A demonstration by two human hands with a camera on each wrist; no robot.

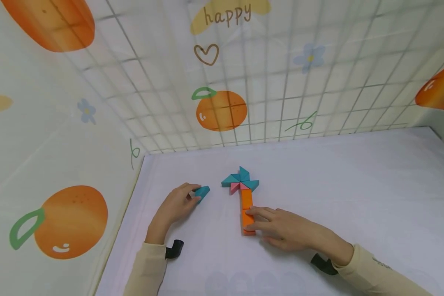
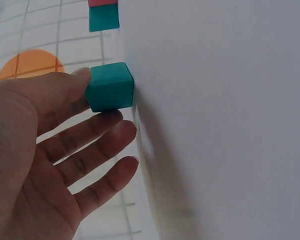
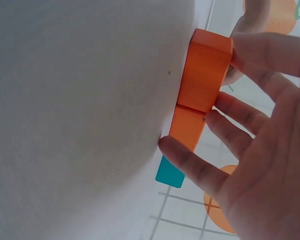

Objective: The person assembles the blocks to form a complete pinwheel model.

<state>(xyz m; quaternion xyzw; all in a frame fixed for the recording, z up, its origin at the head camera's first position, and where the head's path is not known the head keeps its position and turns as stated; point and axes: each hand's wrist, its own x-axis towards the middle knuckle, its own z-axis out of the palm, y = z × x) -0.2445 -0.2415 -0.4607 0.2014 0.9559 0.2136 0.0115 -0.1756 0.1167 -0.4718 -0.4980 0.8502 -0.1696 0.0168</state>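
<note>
My left hand (image 1: 175, 205) pinches a teal block (image 1: 202, 193) between thumb and fingertips, left of a pinwheel shape laid from blocks. In the left wrist view the teal block (image 2: 110, 87) shows its end, with the other fingers loosely spread. The pinwheel's head has several teal pieces (image 1: 246, 174) and pink pieces (image 1: 235, 188). Below it runs a stem of two orange blocks, an upper one (image 1: 246, 199) and a lower one (image 1: 248, 220), end to end. My right hand (image 1: 288, 230) rests extended fingers on this stem from the right; fingertips (image 3: 217, 102) meet the orange blocks near their joint.
The white tabletop (image 1: 336, 185) reaches back to a gridded wall sheet (image 1: 262, 78) printed with oranges. Another printed sheet (image 1: 59, 156) borders the left edge. Black wrist mounts stick out by the left sleeve (image 1: 148, 263) and the right sleeve (image 1: 373, 267).
</note>
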